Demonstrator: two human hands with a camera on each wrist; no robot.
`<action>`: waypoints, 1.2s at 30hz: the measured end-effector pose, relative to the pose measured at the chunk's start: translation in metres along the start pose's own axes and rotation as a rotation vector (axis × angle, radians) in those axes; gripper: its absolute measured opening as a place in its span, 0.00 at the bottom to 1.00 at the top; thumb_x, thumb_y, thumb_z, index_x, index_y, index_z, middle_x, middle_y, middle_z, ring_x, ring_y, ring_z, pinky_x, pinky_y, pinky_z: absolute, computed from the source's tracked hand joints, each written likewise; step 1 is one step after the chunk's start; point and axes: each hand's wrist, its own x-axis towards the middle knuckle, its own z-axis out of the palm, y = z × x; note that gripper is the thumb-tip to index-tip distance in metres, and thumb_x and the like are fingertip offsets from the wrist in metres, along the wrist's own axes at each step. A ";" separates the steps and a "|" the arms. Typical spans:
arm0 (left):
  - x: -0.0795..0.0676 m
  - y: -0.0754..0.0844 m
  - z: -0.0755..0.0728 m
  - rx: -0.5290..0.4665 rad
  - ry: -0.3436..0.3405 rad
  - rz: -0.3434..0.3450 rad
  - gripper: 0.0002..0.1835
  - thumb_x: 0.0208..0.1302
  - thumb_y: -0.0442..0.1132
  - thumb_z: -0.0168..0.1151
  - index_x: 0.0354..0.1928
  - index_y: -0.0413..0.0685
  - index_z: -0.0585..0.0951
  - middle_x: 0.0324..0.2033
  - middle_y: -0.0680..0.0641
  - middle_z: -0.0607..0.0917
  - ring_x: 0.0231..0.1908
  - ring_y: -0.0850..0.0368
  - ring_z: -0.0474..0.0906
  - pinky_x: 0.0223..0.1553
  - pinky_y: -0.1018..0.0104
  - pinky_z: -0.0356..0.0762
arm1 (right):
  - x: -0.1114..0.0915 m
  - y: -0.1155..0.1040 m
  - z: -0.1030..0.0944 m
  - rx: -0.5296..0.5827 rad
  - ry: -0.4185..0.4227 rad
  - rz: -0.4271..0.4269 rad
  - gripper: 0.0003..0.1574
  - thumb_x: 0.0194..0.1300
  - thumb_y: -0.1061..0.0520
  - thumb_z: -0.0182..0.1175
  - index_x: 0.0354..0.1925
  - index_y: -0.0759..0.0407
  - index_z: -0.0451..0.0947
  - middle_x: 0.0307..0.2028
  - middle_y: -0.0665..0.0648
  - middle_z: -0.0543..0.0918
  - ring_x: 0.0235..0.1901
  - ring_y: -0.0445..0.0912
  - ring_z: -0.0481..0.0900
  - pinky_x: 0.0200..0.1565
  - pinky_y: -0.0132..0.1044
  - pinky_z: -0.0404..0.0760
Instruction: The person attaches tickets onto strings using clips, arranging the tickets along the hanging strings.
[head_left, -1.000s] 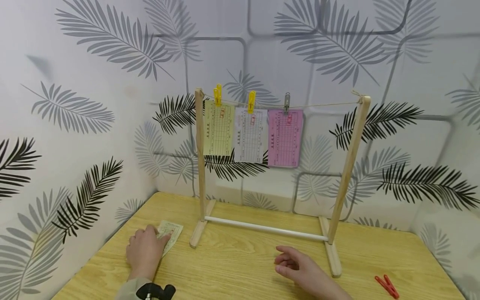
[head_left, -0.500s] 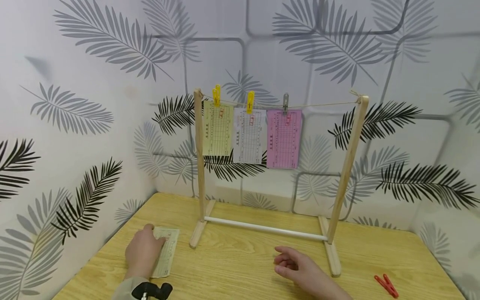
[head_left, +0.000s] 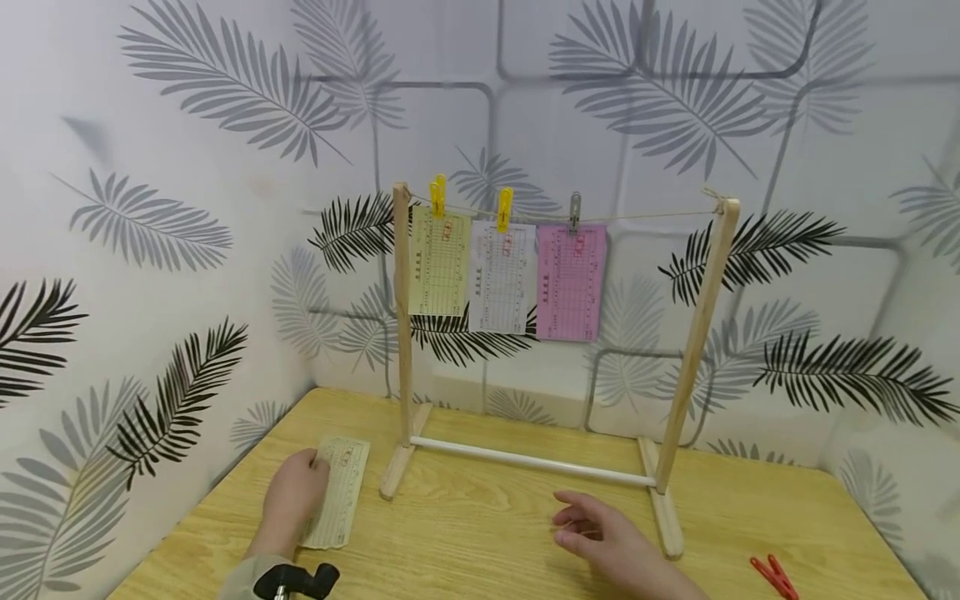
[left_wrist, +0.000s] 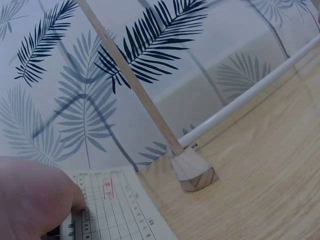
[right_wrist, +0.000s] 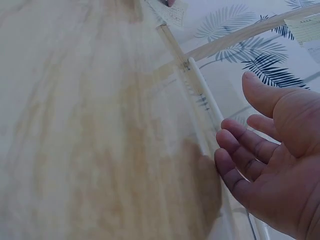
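Observation:
At the left of the table my left hand (head_left: 296, 492) pinches the left edge of a pale yellow-green printed slip (head_left: 341, 496) with a red stamp. The left wrist view shows that slip (left_wrist: 117, 205) angled up from the tabletop, part of it hidden behind the hand. My right hand (head_left: 600, 537) hovers low over the table near the rack's right foot, its fingers loosely bent with nothing in them. In the right wrist view the right hand (right_wrist: 272, 155) has its thumb spread from the fingers.
A wooden rack (head_left: 405, 333) carries a string (head_left: 645, 217). Clothespins hold up a yellow slip (head_left: 437, 267), a white slip (head_left: 501, 279) and a pink slip (head_left: 570, 283). A white bar (head_left: 532, 460) joins the rack's feet. One red clothespin (head_left: 775, 575) lies at the right.
My left hand has taken the slip's edge between thumb and fingers. The slip, flat and partly covered before, has shifted and now shows most of its face. My right hand stays nearly still.

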 end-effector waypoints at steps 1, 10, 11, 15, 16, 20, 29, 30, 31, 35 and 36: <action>0.001 0.001 0.001 -0.035 -0.007 0.007 0.18 0.74 0.37 0.45 0.53 0.31 0.79 0.47 0.31 0.82 0.39 0.42 0.77 0.43 0.46 0.74 | -0.001 -0.001 -0.001 -0.001 0.004 -0.007 0.38 0.72 0.51 0.62 0.71 0.69 0.64 0.53 0.62 0.82 0.49 0.48 0.81 0.49 0.33 0.78; 0.002 0.015 0.007 -0.270 -0.092 -0.046 0.21 0.72 0.46 0.62 0.58 0.38 0.76 0.56 0.33 0.80 0.54 0.38 0.78 0.49 0.45 0.77 | -0.011 -0.007 -0.014 0.013 0.024 0.002 0.35 0.74 0.55 0.60 0.72 0.67 0.63 0.55 0.67 0.80 0.49 0.48 0.81 0.49 0.33 0.78; 0.002 0.017 0.008 -0.288 -0.084 -0.047 0.19 0.73 0.46 0.62 0.56 0.39 0.77 0.55 0.35 0.81 0.53 0.40 0.78 0.49 0.47 0.77 | -0.013 -0.008 -0.015 0.012 0.026 0.004 0.36 0.74 0.55 0.61 0.72 0.67 0.63 0.55 0.67 0.79 0.49 0.48 0.81 0.49 0.33 0.78; 0.002 0.022 0.017 -0.418 -0.068 -0.038 0.14 0.75 0.45 0.59 0.49 0.40 0.80 0.43 0.41 0.85 0.41 0.48 0.81 0.41 0.56 0.79 | -0.021 -0.007 -0.022 0.012 0.038 0.017 0.37 0.73 0.54 0.61 0.72 0.67 0.62 0.55 0.67 0.78 0.50 0.49 0.80 0.49 0.34 0.79; 0.002 0.024 0.019 -0.457 -0.075 -0.034 0.13 0.75 0.45 0.59 0.48 0.41 0.80 0.39 0.42 0.85 0.37 0.50 0.80 0.38 0.58 0.78 | -0.023 -0.007 -0.025 0.011 0.042 0.020 0.37 0.73 0.54 0.61 0.72 0.68 0.62 0.55 0.67 0.78 0.50 0.49 0.80 0.48 0.34 0.79; -0.001 0.036 0.029 -0.559 -0.138 0.001 0.13 0.74 0.44 0.61 0.45 0.40 0.81 0.35 0.45 0.83 0.35 0.53 0.76 0.36 0.61 0.75 | -0.031 -0.005 -0.037 0.015 0.052 0.025 0.36 0.74 0.56 0.60 0.72 0.69 0.62 0.55 0.68 0.78 0.50 0.46 0.80 0.48 0.33 0.80; -0.007 0.065 0.052 -0.604 -0.190 0.026 0.12 0.68 0.45 0.68 0.42 0.44 0.84 0.35 0.47 0.84 0.35 0.54 0.77 0.36 0.62 0.76 | -0.048 -0.011 -0.062 -0.068 0.095 0.045 0.37 0.73 0.54 0.62 0.71 0.69 0.63 0.54 0.66 0.79 0.47 0.43 0.81 0.46 0.34 0.80; -0.008 0.068 0.055 -0.615 -0.187 0.035 0.11 0.67 0.45 0.69 0.41 0.44 0.83 0.34 0.48 0.84 0.35 0.54 0.77 0.36 0.63 0.76 | -0.050 -0.012 -0.064 -0.074 0.104 0.062 0.37 0.72 0.53 0.62 0.71 0.68 0.63 0.54 0.66 0.79 0.47 0.42 0.80 0.46 0.34 0.80; -0.009 0.071 0.059 -0.633 -0.188 0.048 0.11 0.67 0.43 0.69 0.40 0.43 0.82 0.33 0.47 0.84 0.34 0.54 0.77 0.35 0.63 0.76 | -0.052 -0.013 -0.067 -0.079 0.109 0.077 0.37 0.72 0.53 0.62 0.71 0.67 0.63 0.54 0.65 0.79 0.47 0.43 0.80 0.46 0.34 0.80; -0.016 0.085 0.071 -0.640 -0.182 0.092 0.10 0.66 0.42 0.70 0.37 0.43 0.81 0.30 0.48 0.82 0.32 0.56 0.75 0.33 0.64 0.74 | -0.058 -0.013 -0.074 -0.106 0.137 0.120 0.37 0.71 0.51 0.63 0.71 0.65 0.64 0.54 0.64 0.78 0.47 0.43 0.80 0.45 0.34 0.81; -0.018 0.089 0.074 -0.641 -0.184 0.093 0.10 0.66 0.42 0.70 0.37 0.44 0.81 0.30 0.48 0.83 0.32 0.56 0.75 0.34 0.64 0.74 | -0.059 -0.013 -0.076 -0.111 0.144 0.129 0.37 0.71 0.52 0.63 0.71 0.64 0.65 0.54 0.64 0.78 0.47 0.43 0.80 0.45 0.34 0.81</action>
